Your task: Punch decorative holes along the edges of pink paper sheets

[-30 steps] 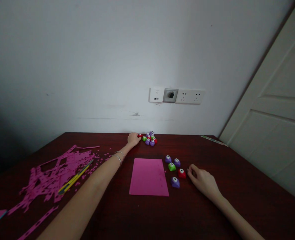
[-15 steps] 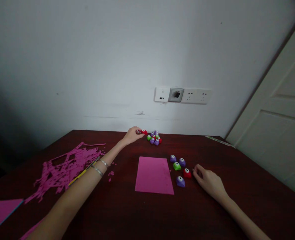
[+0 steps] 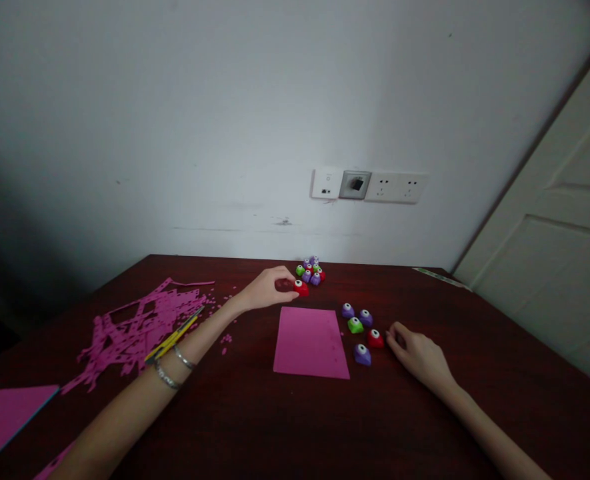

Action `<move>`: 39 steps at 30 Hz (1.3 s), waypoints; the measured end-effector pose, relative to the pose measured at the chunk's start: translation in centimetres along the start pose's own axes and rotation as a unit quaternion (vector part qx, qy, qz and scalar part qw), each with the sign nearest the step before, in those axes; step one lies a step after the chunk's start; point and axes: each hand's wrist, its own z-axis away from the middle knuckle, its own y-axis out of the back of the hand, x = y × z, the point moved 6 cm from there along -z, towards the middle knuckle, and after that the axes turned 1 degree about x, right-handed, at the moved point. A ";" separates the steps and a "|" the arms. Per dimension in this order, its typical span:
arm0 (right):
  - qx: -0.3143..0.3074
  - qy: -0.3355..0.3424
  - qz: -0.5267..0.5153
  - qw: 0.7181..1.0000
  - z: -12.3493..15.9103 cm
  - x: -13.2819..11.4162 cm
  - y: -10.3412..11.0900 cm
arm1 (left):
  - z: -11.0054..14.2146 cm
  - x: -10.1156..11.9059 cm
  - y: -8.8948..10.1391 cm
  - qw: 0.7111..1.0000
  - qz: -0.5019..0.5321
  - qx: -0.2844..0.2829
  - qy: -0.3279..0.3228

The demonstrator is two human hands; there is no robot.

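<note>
Red punch (image 3: pixel 301 288) sits pinched between the left hand's (image 3: pixel 273 287) thumb and fingers, near the far edge of the pink sheet (image 3: pixel 311 343). Loosely curled, the right hand (image 3: pixel 421 356) rests on the table (image 3: pixel 255 427) beside another red punch (image 3: pixel 375 339).

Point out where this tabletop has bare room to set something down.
Bare tabletop shows between the forearms, on the near side of the pink sheet, and to the right of the right hand. It is crowded at left with pink scraps, and between sheet and right hand with one-eyed pieces.
</note>
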 end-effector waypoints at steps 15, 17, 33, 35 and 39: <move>0.015 0.006 -0.060 0.998 -0.2 0.7 -0.2 | 1.4 0.3 -1.0 0.999 0.030 -0.038 0.011; 0.034 0.018 -0.118 0.992 -0.3 0.5 0.4 | 1.5 0.8 -1.0 0.999 0.030 -0.042 0.002; -0.011 0.266 -0.301 0.916 1.6 -16.1 7.1 | 2.1 4.0 -2.6 0.994 0.032 -0.095 -0.047; -0.012 0.265 -0.297 0.917 1.6 -16.3 6.9 | 2.1 4.2 -2.8 0.993 0.032 -0.103 -0.047; -0.026 0.268 -0.301 0.915 1.4 -16.3 6.5 | 2.2 4.3 -3.4 0.991 0.043 -0.114 -0.054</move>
